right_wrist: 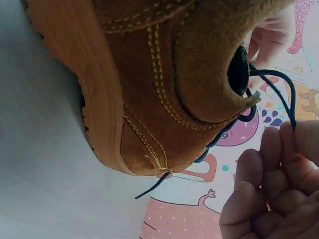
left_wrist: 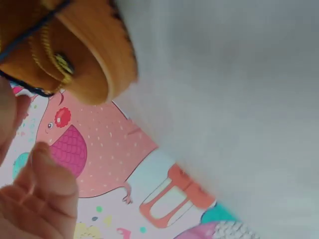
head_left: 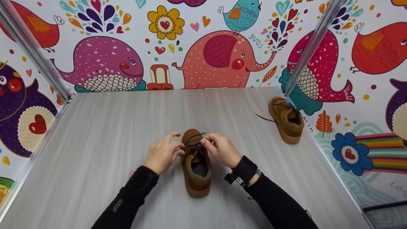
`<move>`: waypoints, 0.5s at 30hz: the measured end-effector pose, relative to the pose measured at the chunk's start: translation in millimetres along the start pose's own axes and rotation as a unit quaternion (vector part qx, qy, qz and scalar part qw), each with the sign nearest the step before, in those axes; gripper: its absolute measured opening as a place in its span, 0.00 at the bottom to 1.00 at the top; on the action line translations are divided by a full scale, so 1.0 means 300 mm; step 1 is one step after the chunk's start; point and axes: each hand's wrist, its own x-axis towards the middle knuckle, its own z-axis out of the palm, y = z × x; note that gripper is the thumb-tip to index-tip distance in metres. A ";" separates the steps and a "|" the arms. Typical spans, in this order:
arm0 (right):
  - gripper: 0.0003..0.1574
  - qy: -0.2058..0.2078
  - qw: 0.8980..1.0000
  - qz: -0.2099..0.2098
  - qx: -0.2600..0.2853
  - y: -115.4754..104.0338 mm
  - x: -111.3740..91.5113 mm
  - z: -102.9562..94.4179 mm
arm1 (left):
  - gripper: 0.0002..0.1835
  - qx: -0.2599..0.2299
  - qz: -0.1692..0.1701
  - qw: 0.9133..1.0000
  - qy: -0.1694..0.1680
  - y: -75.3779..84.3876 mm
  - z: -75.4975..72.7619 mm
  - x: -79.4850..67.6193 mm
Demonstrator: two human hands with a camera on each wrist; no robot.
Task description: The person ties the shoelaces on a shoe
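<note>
A brown shoe [head_left: 197, 187] with yellow stitching and dark laces stands upright, toe pointing away from me. My right hand [head_left: 222, 151] is just right of its lacing and pinches a dark shoelace [right_wrist: 289, 82] between thumb and fingertips; the right wrist view shows the lace pulled up from the shoe's opening as a loop. On the other side, my left hand [head_left: 162, 153] is close against the shoe, fingers loosely bent and spread, with no lace visibly gripped. The left wrist view shows only part of its fingers [left_wrist: 52, 179] near the lacing.
A matching brown shoe [head_left: 287, 122] stands at the back right by the side wall, one lace trailing left onto the grey table [head_left: 111, 133]. Walls with cartoon animals [head_left: 216, 63] and metal corner posts [head_left: 310, 47] enclose the back and sides.
</note>
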 end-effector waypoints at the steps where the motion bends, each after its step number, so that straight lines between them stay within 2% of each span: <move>1: 0.12 0.001 1.000 0.007 0.001 0.001 0.000 0.001 | 0.10 0.006 0.009 1.000 -0.014 -0.004 -0.003 -0.003; 5: 0.12 0.002 0.999 0.032 0.008 0.002 0.003 -0.001 | 0.08 0.019 0.038 0.997 -0.068 -0.013 -0.018 -0.024; 8: 0.12 0.003 0.999 0.046 0.012 0.002 0.004 -0.005 | 0.10 0.028 0.046 0.995 -0.089 -0.017 -0.008 -0.042; 10: 0.12 0.002 0.999 0.053 0.013 0.001 0.006 -0.006 | 0.14 0.031 0.047 0.995 -0.079 -0.019 0.008 -0.049; 13: 0.13 -0.004 0.998 0.056 0.015 0.001 0.010 -0.004 | 0.23 0.041 0.056 0.997 -0.046 -0.026 0.035 -0.051; 15: 0.13 -0.009 0.998 0.057 0.018 0.000 0.011 -0.001 | 0.21 0.048 0.069 0.996 -0.016 -0.032 0.046 -0.049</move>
